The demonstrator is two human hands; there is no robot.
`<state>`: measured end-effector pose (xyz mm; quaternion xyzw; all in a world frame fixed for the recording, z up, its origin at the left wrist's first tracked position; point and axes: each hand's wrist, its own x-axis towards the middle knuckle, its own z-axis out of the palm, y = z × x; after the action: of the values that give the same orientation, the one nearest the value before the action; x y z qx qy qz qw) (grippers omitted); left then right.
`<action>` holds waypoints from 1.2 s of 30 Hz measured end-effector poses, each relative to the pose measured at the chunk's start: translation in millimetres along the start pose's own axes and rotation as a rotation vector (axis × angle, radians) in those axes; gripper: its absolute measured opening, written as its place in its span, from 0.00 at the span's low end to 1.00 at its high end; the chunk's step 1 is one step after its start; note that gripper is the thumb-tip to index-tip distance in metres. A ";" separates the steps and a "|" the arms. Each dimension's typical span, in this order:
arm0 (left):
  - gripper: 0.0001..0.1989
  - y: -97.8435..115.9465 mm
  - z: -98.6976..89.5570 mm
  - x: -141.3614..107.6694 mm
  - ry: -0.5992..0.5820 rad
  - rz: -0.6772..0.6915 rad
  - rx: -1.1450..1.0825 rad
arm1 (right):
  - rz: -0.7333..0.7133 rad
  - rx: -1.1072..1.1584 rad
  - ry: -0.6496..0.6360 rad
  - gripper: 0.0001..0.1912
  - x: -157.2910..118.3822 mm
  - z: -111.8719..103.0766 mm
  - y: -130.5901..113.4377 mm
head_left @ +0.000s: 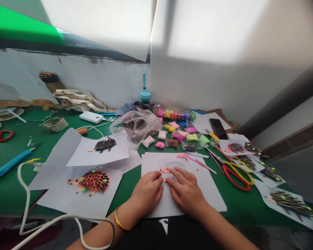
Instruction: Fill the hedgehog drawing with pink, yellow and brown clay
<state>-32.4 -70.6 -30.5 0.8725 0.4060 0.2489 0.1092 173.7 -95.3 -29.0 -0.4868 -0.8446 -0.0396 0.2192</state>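
A hedgehog drawing (182, 166) with a dotted blue body lies on white paper (208, 194) before me. Pink clay (166, 170) covers its face. My left hand (147, 189) rests on the paper at the left of the face, fingers curved, thumb apart from the index finger. Over the lower part of the drawing, my right hand (186, 187) has its fingers spread, fingertips touching the sheet. A tiny pink bit shows between the two hands near the right fingertips. Neither hand visibly grips anything. The hedgehog's legs are partly hidden by my right hand.
Several clay packets (178, 136) lie behind the paper, beside a plastic bag (139, 126) of seeds. Scissors (236, 173), a pen (197, 155) and modelling tools (206, 166) are to the right. Finished hedgehog pictures (94, 182) flank me. A white cable (67, 217) crosses my left forearm.
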 end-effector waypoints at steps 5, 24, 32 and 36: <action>0.11 0.5 0.3 1.9 0.015 0.007 0.011 | 0.006 -0.010 -0.015 0.17 1.8 0.8 -0.9; 0.10 -0.7 -0.3 0.5 0.099 0.021 0.012 | -0.053 0.008 -0.024 0.16 -0.4 0.7 -0.8; 0.10 -1.3 0.1 1.0 0.121 0.042 0.031 | -0.039 0.007 0.015 0.14 -2.8 4.5 0.3; 0.09 -1.0 1.0 1.5 0.131 0.039 0.031 | -0.037 0.019 0.016 0.13 -2.2 5.6 0.8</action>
<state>-31.7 -68.8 -31.2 0.8638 0.3988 0.3011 0.0641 173.5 -95.1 -35.1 -0.4688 -0.8520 -0.0394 0.2298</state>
